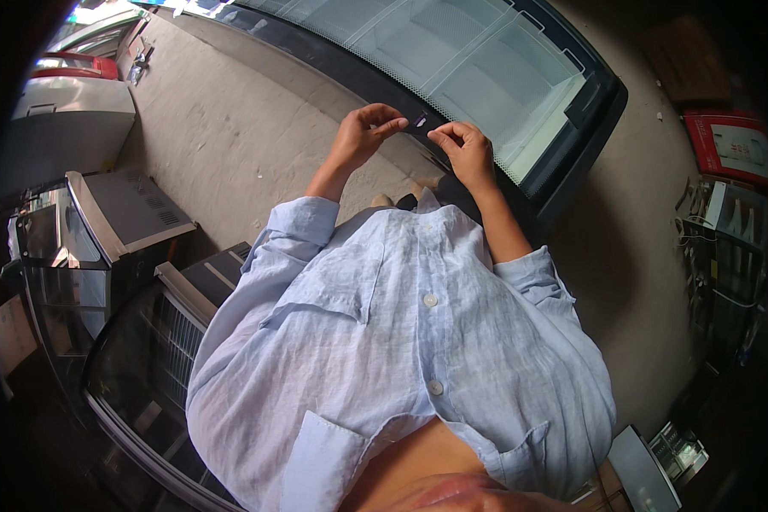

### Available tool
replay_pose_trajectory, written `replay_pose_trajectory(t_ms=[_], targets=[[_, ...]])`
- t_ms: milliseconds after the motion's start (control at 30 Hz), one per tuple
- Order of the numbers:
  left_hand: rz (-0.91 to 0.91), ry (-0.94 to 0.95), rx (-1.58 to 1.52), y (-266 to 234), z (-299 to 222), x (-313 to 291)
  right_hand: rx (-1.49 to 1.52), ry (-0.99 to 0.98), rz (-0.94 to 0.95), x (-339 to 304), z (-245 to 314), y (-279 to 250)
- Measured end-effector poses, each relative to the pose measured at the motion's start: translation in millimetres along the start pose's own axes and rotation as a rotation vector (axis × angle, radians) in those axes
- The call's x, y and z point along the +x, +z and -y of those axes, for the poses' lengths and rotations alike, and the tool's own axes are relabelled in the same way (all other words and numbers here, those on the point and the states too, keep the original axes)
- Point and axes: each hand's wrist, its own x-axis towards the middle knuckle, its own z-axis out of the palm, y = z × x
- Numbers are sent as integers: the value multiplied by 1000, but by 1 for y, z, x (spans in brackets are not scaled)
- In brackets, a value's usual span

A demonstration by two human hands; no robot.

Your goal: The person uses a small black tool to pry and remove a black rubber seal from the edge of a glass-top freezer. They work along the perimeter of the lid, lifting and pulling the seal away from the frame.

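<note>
Glass-topped cabinet (478, 72): lengthwise far-left to near-right | left hand (363, 135), right hand (471, 155): pinched at near edge, cannot tell if gripping

Above the near rim of the glass-topped cabinet (358, 70), a narrow gap lies between the left hand (367, 135) and the right hand (468, 154); each limits sideways passage for the other. Contact with the rim could not be determined. Over the cabinet's glass lid (486, 81), a hand has room to pass beyond both hands. Toward the person, the shirt front (427, 282) blocks the approach. Left of the cabinet, the concrete floor (230, 111) offers a broad lane, bounded on its far side by a grey-topped unit (132, 205). Right of the cabinet, floor separates it from a red box (730, 145).
</note>
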Motion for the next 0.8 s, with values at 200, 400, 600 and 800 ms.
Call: replay_pose_trajectory(t_ms=[200, 400, 600, 800], targets=[[-122, -42, 280, 6, 5, 32, -115, 144, -7, 35, -23, 6], [-262, -22, 517, 10, -7, 38, -247, 166, -11, 59, -33, 20], [-304, -33, 644, 13, -3, 38, -322, 224, -9, 60, -25, 22], [-318, -98, 691, 16, -5, 42, -361, 216, -50, 59, -26, 26]])
